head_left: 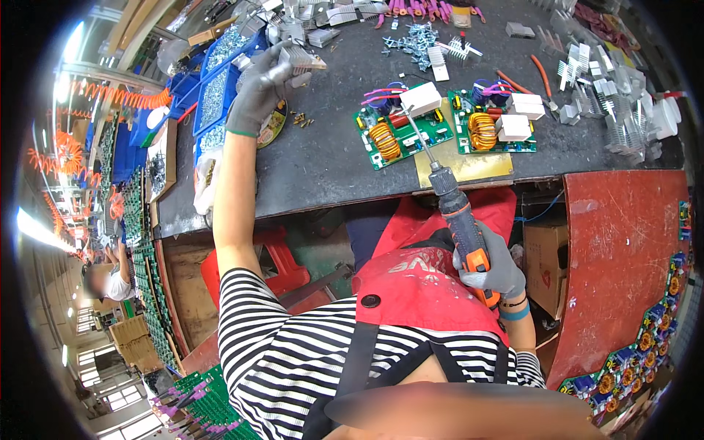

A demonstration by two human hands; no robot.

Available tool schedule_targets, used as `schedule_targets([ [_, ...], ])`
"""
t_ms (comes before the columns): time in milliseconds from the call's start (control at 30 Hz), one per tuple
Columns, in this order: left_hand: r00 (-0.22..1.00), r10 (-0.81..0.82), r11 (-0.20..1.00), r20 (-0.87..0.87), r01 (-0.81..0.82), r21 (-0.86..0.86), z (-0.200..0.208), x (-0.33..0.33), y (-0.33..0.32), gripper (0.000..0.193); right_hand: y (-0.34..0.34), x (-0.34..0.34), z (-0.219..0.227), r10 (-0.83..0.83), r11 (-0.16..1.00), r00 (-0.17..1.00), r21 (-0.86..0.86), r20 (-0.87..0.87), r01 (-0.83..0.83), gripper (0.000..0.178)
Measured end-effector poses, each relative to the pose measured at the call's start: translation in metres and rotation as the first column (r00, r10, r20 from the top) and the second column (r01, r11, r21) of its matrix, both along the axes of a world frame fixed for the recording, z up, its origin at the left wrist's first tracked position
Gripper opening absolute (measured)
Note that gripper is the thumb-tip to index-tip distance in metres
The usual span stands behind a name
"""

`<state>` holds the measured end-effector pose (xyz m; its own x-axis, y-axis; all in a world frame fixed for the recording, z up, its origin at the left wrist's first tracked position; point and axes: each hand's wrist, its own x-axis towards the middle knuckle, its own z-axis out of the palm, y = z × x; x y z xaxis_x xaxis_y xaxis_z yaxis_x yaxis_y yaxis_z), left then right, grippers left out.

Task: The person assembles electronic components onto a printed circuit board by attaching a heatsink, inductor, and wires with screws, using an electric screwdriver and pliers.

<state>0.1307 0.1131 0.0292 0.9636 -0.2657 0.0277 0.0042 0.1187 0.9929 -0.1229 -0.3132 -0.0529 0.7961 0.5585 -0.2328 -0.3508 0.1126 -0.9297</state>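
My left hand (258,94), in a grey glove, reaches to the far left of the bench. Its fingers close on a finned aluminium heat sink (299,60). My right hand (496,268), also gloved, grips a black and orange cordless screwdriver (462,220) in front of my red apron. The screwdriver's long bit points away from me, with its tip over a green circuit board (396,150) bearing a copper coil and white blocks. Whether the tip touches anything there, I cannot tell. A second similar circuit board (506,139) lies just to the right.
Blue bins (214,95) of screws stand along the left side. A pile of loose screws (412,44) lies at the back, with pink-sleeved parts (433,9) beyond. More heat sinks (605,92) are heaped at right. A brass-coloured plate (469,170) sits at the bench's front edge.
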Motion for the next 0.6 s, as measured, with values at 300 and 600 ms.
schedule_targets([
  [300, 0.970, 0.229, 0.622, 0.085, -0.213, 0.754, -0.054, -0.045, -0.030, 0.029, 0.001, -0.007, 0.004, -0.030, 0.999, 0.999, 0.009, -0.017, 0.031, 0.078],
  [600, 0.977, 0.189, 0.743, -0.096, -0.079, 0.665, -0.034, -0.072, -0.037, 0.030, -0.002, -0.010, -0.001, -0.039, 0.999, 0.999, -0.009, 0.018, 0.040, 0.081],
])
